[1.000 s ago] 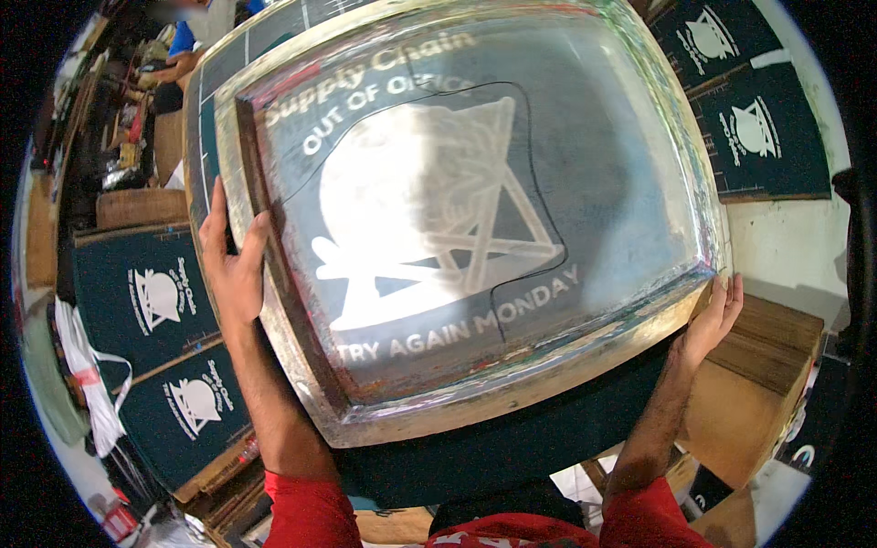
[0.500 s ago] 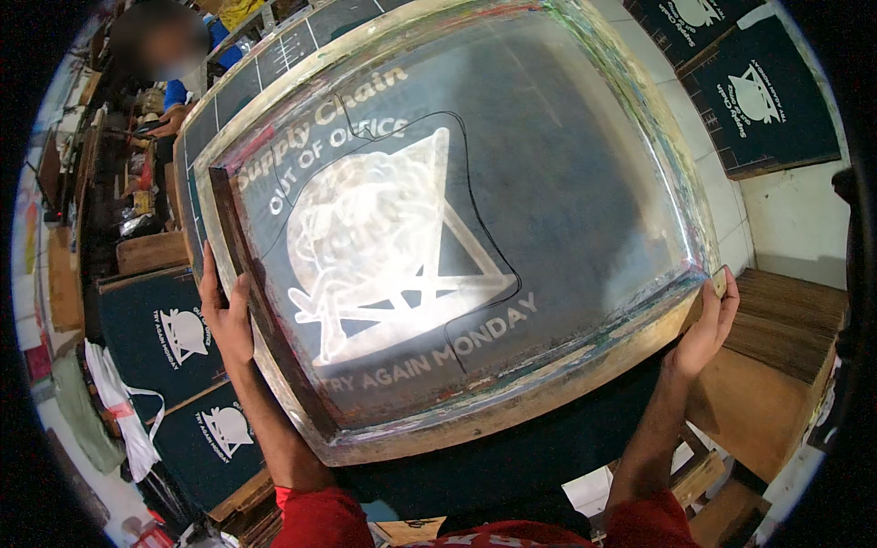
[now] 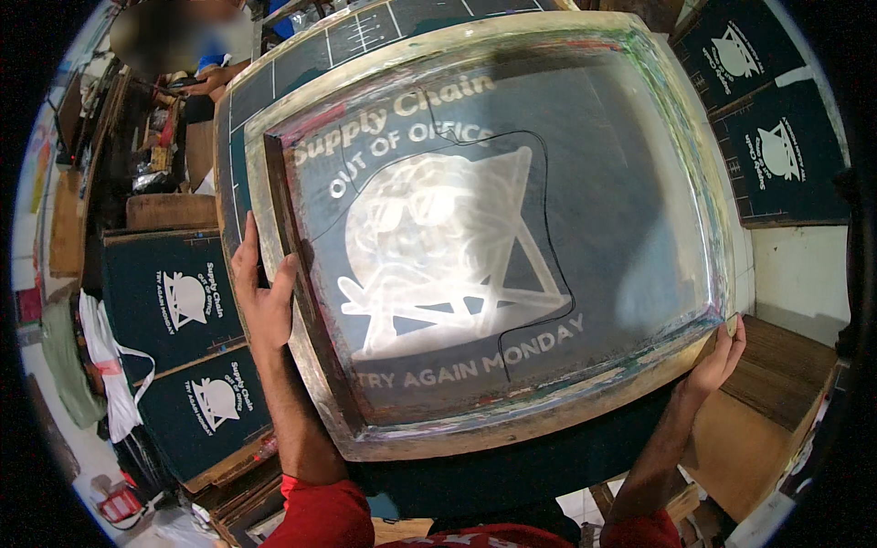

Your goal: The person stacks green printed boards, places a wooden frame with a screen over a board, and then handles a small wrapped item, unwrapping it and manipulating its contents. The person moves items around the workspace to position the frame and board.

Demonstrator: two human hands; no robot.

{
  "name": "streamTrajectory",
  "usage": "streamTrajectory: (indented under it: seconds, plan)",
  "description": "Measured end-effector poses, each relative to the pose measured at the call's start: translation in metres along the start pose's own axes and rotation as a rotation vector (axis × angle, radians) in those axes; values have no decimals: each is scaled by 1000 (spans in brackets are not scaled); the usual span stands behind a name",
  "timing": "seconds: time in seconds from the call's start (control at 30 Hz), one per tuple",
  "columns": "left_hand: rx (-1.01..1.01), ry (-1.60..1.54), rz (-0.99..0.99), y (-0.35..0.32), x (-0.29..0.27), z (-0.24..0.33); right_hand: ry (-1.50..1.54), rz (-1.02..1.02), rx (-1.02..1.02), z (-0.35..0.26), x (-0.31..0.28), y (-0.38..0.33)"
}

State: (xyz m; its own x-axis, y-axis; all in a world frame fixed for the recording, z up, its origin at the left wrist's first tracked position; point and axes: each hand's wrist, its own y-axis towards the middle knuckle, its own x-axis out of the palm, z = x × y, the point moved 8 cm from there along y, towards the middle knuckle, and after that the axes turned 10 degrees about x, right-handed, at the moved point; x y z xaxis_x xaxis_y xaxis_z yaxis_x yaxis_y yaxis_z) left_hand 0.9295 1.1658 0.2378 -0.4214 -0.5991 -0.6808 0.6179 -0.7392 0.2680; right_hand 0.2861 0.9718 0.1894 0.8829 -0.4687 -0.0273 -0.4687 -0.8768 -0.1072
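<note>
A large wooden printing screen (image 3: pixel 498 445) fills the middle, its mesh bearing a pale lettered picture of a round figure in a deck chair. My left hand (image 3: pixel 267 301) is closed around its left side rail, thumb over the top edge. At the near right corner, my right hand (image 3: pixel 717 358) grips the frame, the fingertips partly hidden. A thin dark line (image 3: pixel 547 205), perhaps a thread, winds across the mesh. Beneath the screen, dark fabric (image 3: pixel 539 470) shows along the near edge, and a dark board with white marks (image 3: pixel 356 41) shows beyond the far edge.
Dark printed fabric panels (image 3: pixel 174 292) lie on boards at left, and more printed panels (image 3: pixel 790 160) lie at far right. A brown wooden stack (image 3: pixel 776 374) stands by my right arm. White cloth (image 3: pixel 114 365) hangs at left. Another person's arm (image 3: pixel 215 80) shows at upper left.
The whole view has turned slightly clockwise, so the screen and surroundings sit differently in the picture. Both hands keep the same hold; any movement of the screen itself is hard to tell.
</note>
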Motion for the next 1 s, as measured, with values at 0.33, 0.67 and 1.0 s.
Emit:
streamTrajectory:
  seconds: [0.33, 0.67, 1.0]
  plan:
    - [-8, -34, 17, 0, 0, -1, -25, -5, 8, -6, 6, -8]
    - [-26, -164, 25, 1, 4, -4, -55, -45, -55, -12, 10, -14]
    - [8, -164, 21, 1, 5, -5, -130, -16, -127, -16, 13, -12]
